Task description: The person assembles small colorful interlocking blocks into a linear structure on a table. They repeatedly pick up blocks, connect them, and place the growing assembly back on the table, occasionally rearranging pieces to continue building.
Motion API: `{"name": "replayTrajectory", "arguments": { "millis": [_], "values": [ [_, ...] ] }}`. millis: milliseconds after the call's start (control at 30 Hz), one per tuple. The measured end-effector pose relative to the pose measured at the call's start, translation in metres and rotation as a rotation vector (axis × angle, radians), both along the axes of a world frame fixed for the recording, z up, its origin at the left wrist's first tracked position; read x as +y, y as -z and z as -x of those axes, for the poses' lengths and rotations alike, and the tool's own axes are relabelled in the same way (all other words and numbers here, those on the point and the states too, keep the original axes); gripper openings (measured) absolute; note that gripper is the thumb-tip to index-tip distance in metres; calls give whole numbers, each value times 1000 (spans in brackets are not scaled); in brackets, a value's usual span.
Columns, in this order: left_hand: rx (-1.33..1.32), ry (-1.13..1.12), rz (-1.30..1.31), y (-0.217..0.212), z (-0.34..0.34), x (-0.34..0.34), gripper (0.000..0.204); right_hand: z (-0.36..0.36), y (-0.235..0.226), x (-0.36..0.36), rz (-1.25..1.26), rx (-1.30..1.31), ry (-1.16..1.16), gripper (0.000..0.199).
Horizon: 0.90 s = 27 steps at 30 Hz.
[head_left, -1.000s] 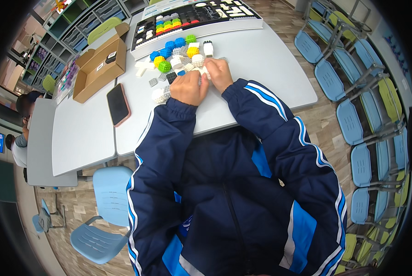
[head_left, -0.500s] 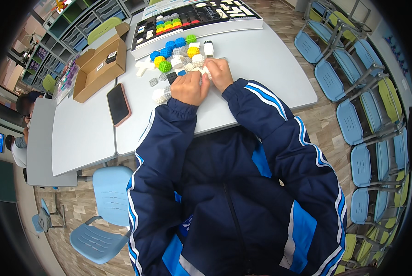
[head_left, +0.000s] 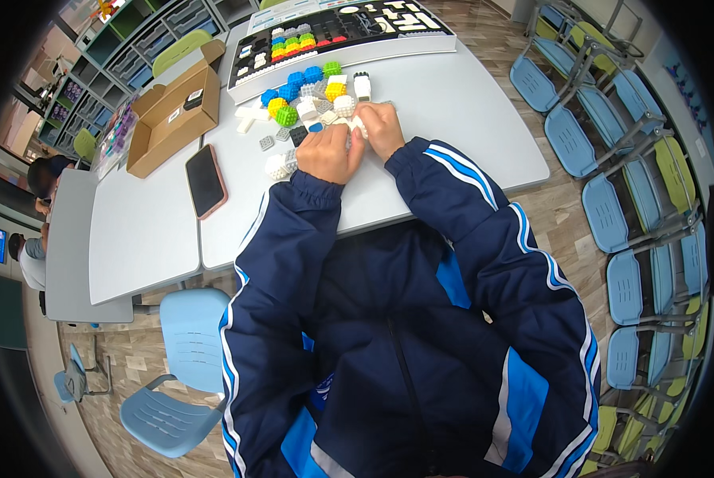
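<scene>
My left hand (head_left: 330,154) and my right hand (head_left: 380,128) are close together at the near part of the white table (head_left: 249,187). Both are closed round a white building piece (head_left: 357,124), which shows only in part between the fingers. Just beyond them lies a pile of studded building blocks: a green block (head_left: 286,116), a yellow block (head_left: 335,89), a blue block (head_left: 296,79) and several white and grey ones. A white studded block (head_left: 277,166) rests left of my left wrist. A white and black piece (head_left: 362,86) stands past my right hand.
An open parts tray (head_left: 341,40) with sorted blocks lies across the table's far side. To the left are an open cardboard box (head_left: 174,119) and a phone (head_left: 206,182). Blue chairs (head_left: 192,338) stand at lower left, and stacked chairs (head_left: 608,211) line the right.
</scene>
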<state>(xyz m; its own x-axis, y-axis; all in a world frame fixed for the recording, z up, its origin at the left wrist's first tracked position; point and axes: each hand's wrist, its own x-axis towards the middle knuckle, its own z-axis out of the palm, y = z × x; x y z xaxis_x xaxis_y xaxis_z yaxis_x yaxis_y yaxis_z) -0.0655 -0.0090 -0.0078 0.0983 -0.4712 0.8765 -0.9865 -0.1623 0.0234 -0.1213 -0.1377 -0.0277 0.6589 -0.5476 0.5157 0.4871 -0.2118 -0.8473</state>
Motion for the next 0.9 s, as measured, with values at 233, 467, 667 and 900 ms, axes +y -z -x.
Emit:
{"name": "replayTrajectory", "arguments": {
  "millis": [233,467,667,900],
  "values": [
    [10,-3,-4,-3,1,2,17,3,-1,0,50,27,33,25],
    [77,-31,-22,-6,4,3,20,3,-2,5,-80,-12,5,25],
    [78,-9,-19,-5,3,1,18,3,-2,6,-50,-25,17,23],
    [38,-18,-13,0,0,-2,18,3,-3,6,-44,-17,17,24]
  ]
}}
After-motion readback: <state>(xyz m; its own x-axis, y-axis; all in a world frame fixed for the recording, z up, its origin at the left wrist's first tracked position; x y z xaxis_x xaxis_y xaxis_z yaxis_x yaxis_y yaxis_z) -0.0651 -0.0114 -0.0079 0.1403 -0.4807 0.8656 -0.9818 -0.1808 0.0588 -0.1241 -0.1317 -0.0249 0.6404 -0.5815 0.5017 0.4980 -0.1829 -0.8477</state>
